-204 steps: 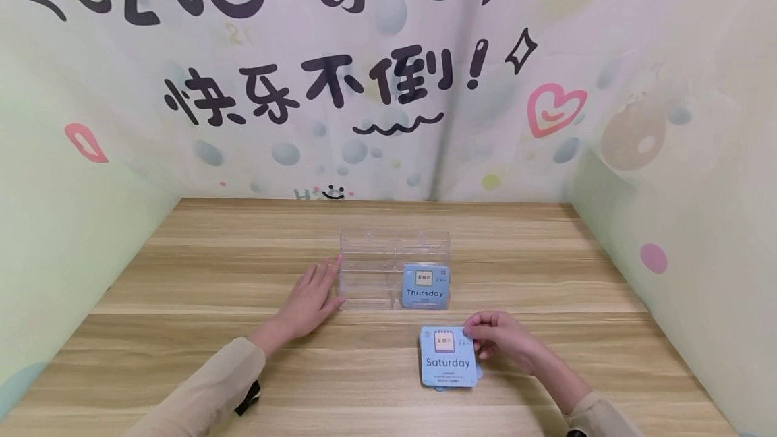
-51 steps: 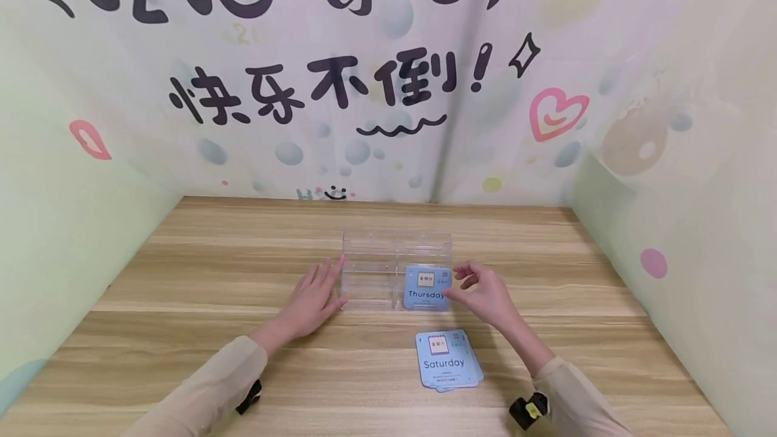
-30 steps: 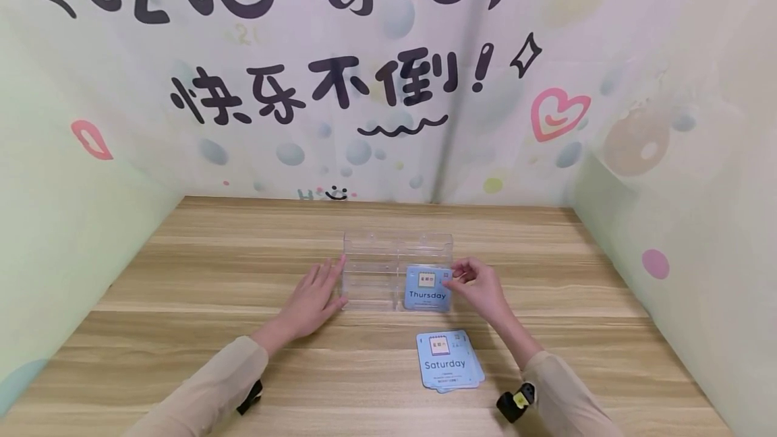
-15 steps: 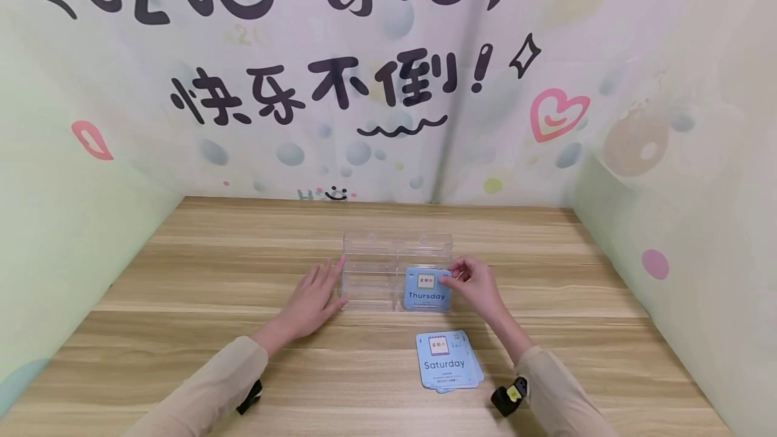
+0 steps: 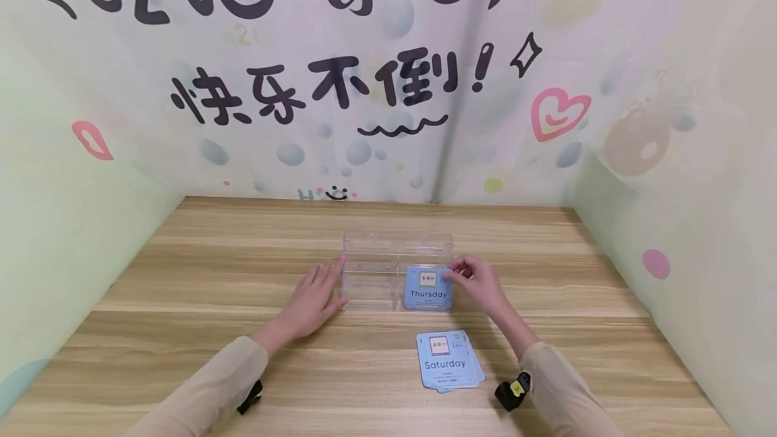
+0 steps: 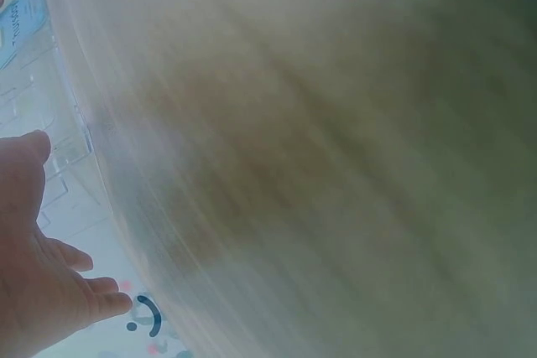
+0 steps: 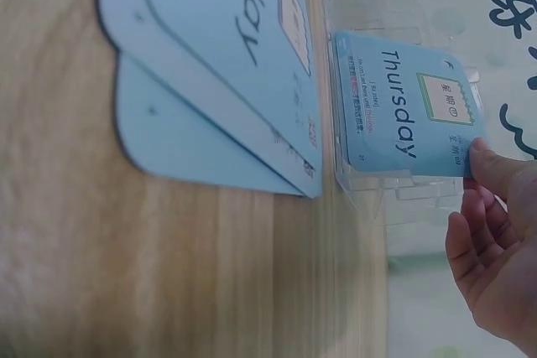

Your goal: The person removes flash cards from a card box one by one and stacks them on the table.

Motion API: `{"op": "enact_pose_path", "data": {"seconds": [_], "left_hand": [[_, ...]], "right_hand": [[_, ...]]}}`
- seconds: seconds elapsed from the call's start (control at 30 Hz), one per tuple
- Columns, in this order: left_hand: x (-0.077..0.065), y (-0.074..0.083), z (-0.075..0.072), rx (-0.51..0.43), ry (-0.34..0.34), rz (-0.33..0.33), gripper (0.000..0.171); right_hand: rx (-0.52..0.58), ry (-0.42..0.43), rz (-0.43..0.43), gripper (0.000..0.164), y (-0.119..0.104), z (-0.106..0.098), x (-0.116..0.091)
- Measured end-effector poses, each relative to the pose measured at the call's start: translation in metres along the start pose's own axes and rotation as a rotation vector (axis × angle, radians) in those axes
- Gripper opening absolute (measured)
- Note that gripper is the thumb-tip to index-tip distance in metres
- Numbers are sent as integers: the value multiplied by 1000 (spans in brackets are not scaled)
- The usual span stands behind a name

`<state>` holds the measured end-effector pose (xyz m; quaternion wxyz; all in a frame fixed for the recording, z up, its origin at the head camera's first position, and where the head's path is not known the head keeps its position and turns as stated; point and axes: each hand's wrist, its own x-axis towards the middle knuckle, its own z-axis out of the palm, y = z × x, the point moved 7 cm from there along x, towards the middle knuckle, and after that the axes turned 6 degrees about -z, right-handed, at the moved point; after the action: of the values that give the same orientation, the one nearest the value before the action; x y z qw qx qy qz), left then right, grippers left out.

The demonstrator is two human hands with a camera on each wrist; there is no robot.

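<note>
A clear plastic card rack (image 5: 369, 282) with several pockets stands on the table. In its lower right pocket sits a blue "Thursday" flashcard (image 5: 427, 294), facing forward. My right hand (image 5: 482, 286) pinches this card's upper right corner between thumb and fingers, which the right wrist view shows closely. My left hand (image 5: 308, 300) lies with fingers extended against the rack's left side. In the left wrist view the thumb and fingers of the left hand (image 6: 42, 266) are spread beside the rack. Nearer the front lies a loosely fanned pile of blue flashcards (image 5: 448, 361) with "Saturday" uppermost.
The wood-grain table (image 5: 212, 255) extends around the rack. Behind it hangs a printed cloth (image 5: 291, 147) with large black lettering, and pale walls close in both sides. A black wrist strap (image 5: 512, 391) shows by the right sleeve.
My right hand has left the "Saturday" pile, reached the rack and taken hold of the "Thursday" flashcard's corner, its grip shifting slightly upward. The left hand stays at the rack's side.
</note>
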<state>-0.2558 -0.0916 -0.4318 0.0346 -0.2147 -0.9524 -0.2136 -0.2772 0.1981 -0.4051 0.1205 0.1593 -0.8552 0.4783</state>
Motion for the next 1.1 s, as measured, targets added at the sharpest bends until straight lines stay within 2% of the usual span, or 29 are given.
{"op": "enact_pose_path", "data": {"seconds": [0.27, 0.47, 0.57, 0.87, 1.1], "left_hand": [[0, 1, 0, 5, 3, 0, 74], [0, 0, 0, -1, -5, -7, 74], [0, 0, 0, -2, -5, -7, 75], [1, -1, 1, 0, -5, -12, 75], [1, -1, 1, -4, -3, -9, 74]], "right_hand": [[27, -17, 8, 7, -27, -7, -3], [0, -18, -8, 11, -2, -6, 2], [15, -15, 18, 11, 4, -7, 2], [102, -22, 80, 13, 4, -12, 1], [160, -15, 125, 22, -1, -17, 1]]}}
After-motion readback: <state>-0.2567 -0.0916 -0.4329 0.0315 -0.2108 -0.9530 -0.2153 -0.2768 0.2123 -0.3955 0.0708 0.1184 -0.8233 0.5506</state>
